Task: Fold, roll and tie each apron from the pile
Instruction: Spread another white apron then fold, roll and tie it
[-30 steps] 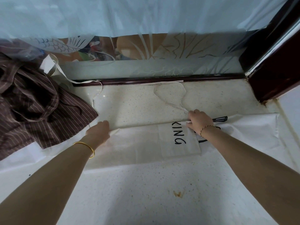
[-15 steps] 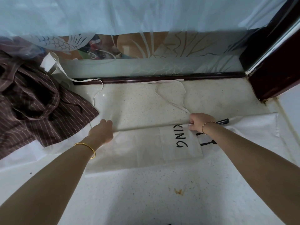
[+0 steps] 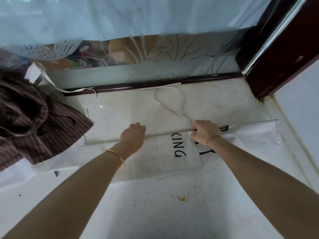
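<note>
On counter [image 3: 155, 200] | right hand [image 3: 205, 131] pinched white apron [image 3: 179, 149] fold, left hand [image 3: 133, 137] pressed flat | roll tight, edges aligned

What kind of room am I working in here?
Probably a home, at a window ledge used as a worktable: a speckled stone sill runs under a frosted pane with fish and leaf patterns, a sheer curtain hanging above, dark wooden frame beside.

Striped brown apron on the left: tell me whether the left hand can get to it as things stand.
Probably yes. The left hand rests on the white apron's folded edge, and only bare counter and white cloth lie between it and the striped brown apron.
</note>
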A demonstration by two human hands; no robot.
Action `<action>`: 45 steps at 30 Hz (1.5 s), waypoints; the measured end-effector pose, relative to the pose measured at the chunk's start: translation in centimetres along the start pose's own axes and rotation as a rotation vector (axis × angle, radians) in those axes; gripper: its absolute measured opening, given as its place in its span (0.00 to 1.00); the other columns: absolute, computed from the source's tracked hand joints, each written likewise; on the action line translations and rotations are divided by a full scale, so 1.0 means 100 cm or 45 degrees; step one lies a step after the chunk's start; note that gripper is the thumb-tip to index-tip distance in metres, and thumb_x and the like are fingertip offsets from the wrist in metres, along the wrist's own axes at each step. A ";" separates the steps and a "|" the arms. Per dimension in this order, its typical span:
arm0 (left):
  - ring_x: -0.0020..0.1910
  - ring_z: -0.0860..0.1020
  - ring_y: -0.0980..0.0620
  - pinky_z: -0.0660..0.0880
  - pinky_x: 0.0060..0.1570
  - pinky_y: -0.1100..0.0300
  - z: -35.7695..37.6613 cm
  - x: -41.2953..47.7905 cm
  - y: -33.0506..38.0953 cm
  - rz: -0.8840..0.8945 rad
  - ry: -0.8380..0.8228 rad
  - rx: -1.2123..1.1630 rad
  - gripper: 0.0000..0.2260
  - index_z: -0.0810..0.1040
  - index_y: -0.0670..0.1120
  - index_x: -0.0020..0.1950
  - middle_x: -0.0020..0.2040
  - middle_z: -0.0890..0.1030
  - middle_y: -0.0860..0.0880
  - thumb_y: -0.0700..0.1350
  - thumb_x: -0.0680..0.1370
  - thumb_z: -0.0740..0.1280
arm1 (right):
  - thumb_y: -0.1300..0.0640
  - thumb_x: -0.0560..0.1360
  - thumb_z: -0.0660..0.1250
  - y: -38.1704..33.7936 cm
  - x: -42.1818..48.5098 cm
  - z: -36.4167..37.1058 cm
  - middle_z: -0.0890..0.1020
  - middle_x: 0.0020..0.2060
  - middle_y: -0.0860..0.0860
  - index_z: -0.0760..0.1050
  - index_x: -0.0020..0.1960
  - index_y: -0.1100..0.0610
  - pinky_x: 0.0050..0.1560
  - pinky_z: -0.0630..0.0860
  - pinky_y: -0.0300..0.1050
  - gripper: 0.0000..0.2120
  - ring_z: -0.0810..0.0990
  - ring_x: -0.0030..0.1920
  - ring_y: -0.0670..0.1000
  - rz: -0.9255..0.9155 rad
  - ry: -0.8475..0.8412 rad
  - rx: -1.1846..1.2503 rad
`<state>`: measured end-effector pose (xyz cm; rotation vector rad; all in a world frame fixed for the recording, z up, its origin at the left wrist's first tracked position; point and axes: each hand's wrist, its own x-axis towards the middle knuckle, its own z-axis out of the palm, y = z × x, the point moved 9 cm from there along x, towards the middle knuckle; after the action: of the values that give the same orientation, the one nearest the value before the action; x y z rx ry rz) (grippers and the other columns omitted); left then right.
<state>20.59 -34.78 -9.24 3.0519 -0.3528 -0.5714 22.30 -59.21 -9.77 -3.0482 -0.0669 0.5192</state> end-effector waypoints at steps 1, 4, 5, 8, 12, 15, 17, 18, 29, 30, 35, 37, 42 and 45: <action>0.59 0.70 0.43 0.72 0.54 0.51 0.002 0.005 0.021 0.052 -0.002 -0.015 0.12 0.69 0.42 0.61 0.58 0.70 0.43 0.37 0.79 0.57 | 0.56 0.71 0.62 0.004 0.000 0.002 0.76 0.40 0.50 0.73 0.46 0.54 0.41 0.71 0.43 0.04 0.74 0.42 0.53 -0.001 -0.005 0.017; 0.59 0.68 0.45 0.73 0.54 0.53 0.011 0.014 0.053 0.080 -0.021 0.018 0.14 0.66 0.42 0.64 0.60 0.68 0.44 0.37 0.79 0.61 | 0.60 0.76 0.59 0.009 0.006 0.007 0.77 0.44 0.53 0.76 0.49 0.57 0.41 0.71 0.44 0.07 0.76 0.45 0.54 -0.038 -0.004 -0.027; 0.60 0.68 0.45 0.73 0.54 0.54 0.014 0.016 0.055 0.058 -0.034 0.034 0.15 0.65 0.41 0.64 0.61 0.68 0.43 0.36 0.78 0.61 | 0.60 0.77 0.59 0.010 0.009 0.008 0.77 0.45 0.53 0.76 0.51 0.57 0.42 0.69 0.43 0.08 0.77 0.46 0.54 -0.047 0.008 -0.059; 0.59 0.68 0.45 0.74 0.51 0.56 0.013 0.017 0.055 0.014 -0.044 0.053 0.17 0.65 0.40 0.64 0.60 0.68 0.43 0.32 0.76 0.61 | 0.57 0.79 0.58 0.009 0.016 0.009 0.78 0.48 0.51 0.74 0.53 0.55 0.46 0.65 0.44 0.07 0.77 0.49 0.54 -0.046 0.012 -0.135; 0.56 0.69 0.45 0.73 0.48 0.57 0.010 0.015 0.053 -0.017 -0.056 0.043 0.17 0.66 0.40 0.62 0.59 0.68 0.43 0.30 0.75 0.61 | 0.54 0.79 0.60 0.007 0.017 0.005 0.78 0.48 0.51 0.71 0.55 0.56 0.45 0.64 0.46 0.07 0.78 0.49 0.54 -0.025 0.044 -0.209; 0.57 0.69 0.45 0.73 0.49 0.58 -0.003 0.012 0.064 -0.007 0.043 0.127 0.19 0.65 0.40 0.63 0.60 0.68 0.43 0.31 0.74 0.63 | 0.57 0.74 0.67 0.006 0.000 -0.013 0.77 0.45 0.55 0.73 0.52 0.61 0.44 0.68 0.49 0.10 0.77 0.47 0.58 -0.042 0.338 -0.153; 0.56 0.70 0.46 0.73 0.49 0.57 -0.012 0.009 0.092 0.126 0.131 0.164 0.18 0.66 0.41 0.63 0.59 0.68 0.43 0.32 0.74 0.62 | 0.63 0.70 0.70 0.021 -0.021 -0.024 0.77 0.43 0.58 0.74 0.49 0.63 0.43 0.72 0.51 0.09 0.76 0.43 0.59 0.012 0.555 0.022; 0.55 0.71 0.46 0.73 0.47 0.56 -0.012 0.008 0.110 0.209 0.134 0.132 0.17 0.66 0.41 0.62 0.59 0.67 0.44 0.32 0.75 0.61 | 0.67 0.68 0.70 0.033 -0.034 -0.027 0.77 0.43 0.58 0.75 0.47 0.63 0.42 0.73 0.51 0.09 0.76 0.43 0.60 0.058 0.650 0.105; 0.72 0.58 0.36 0.72 0.58 0.50 0.049 0.010 0.214 0.284 -0.224 0.284 0.52 0.31 0.46 0.75 0.75 0.33 0.37 0.57 0.72 0.70 | 0.40 0.81 0.40 0.121 -0.082 0.053 0.45 0.77 0.48 0.44 0.78 0.49 0.75 0.47 0.58 0.28 0.44 0.77 0.54 0.241 -0.028 0.088; 0.70 0.60 0.36 0.72 0.57 0.50 0.049 0.009 0.217 0.298 -0.228 0.314 0.52 0.30 0.47 0.75 0.74 0.33 0.36 0.58 0.73 0.70 | 0.41 0.81 0.40 0.133 -0.085 0.055 0.45 0.77 0.48 0.44 0.78 0.49 0.75 0.47 0.57 0.28 0.45 0.77 0.54 0.267 -0.016 0.079; 0.69 0.63 0.35 0.71 0.59 0.48 0.043 0.012 0.221 0.257 -0.190 0.145 0.32 0.37 0.51 0.77 0.76 0.36 0.37 0.48 0.81 0.55 | 0.53 0.81 0.53 0.192 -0.114 0.030 0.57 0.75 0.56 0.56 0.75 0.57 0.72 0.58 0.55 0.24 0.56 0.74 0.59 0.654 0.397 0.252; 0.65 0.69 0.38 0.73 0.52 0.49 0.034 0.017 0.221 0.230 -0.069 0.047 0.25 0.44 0.51 0.78 0.77 0.42 0.39 0.52 0.83 0.50 | 0.54 0.78 0.59 0.210 -0.137 0.022 0.61 0.72 0.57 0.59 0.72 0.58 0.64 0.66 0.55 0.24 0.64 0.68 0.60 1.006 0.586 0.522; 0.65 0.68 0.39 0.74 0.52 0.49 0.048 0.021 0.226 0.178 -0.109 0.036 0.31 0.37 0.52 0.77 0.76 0.37 0.38 0.60 0.81 0.50 | 0.48 0.77 0.61 0.222 -0.154 0.064 0.71 0.57 0.56 0.63 0.66 0.63 0.42 0.69 0.48 0.24 0.75 0.44 0.56 1.552 0.560 1.535; 0.67 0.65 0.38 0.75 0.55 0.48 0.055 0.021 0.226 0.210 -0.143 0.107 0.38 0.32 0.52 0.75 0.75 0.35 0.37 0.68 0.77 0.49 | 0.52 0.75 0.64 0.227 -0.143 0.066 0.71 0.34 0.52 0.69 0.45 0.60 0.30 0.64 0.41 0.11 0.68 0.30 0.51 1.481 0.587 1.749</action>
<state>15.63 -57.10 -13.78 3.0363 -0.6405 -0.7370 7.39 -82.30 -12.56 -1.4862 1.4045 -0.1687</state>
